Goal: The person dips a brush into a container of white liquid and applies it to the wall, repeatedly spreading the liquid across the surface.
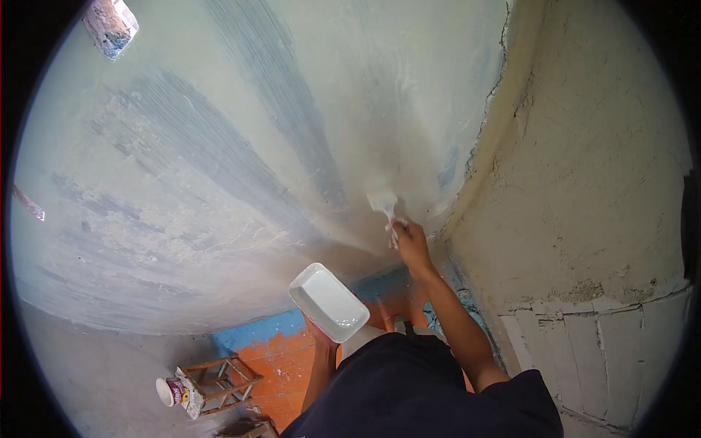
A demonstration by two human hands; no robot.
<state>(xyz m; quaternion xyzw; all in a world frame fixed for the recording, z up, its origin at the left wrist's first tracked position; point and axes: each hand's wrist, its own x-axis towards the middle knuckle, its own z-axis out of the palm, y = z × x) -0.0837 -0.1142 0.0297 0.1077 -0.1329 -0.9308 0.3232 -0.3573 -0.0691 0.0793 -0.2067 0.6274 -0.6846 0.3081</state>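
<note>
My right hand (410,241) is closed around the handle of a paintbrush (382,200). The brush's wide, whitish head is against the pale wall (394,87), close to the corner. Lower down and to the left, my left hand (320,333) grips a white rectangular tray (312,306) from below and the side; most of its fingers are hidden by the tray. White liquid lies in the tray, shiny at its near end. Streaky white coating covers much of the wall, with bluish-grey patches showing through.
A rough beige wall (584,182) meets the pale one at a cracked corner on the right. At lower left, a wooden stool (223,387) stands on the orange floor (281,365), with a white-and-purple tub (175,391) beside it. Paper scraps (111,28) cling to the wall at upper left.
</note>
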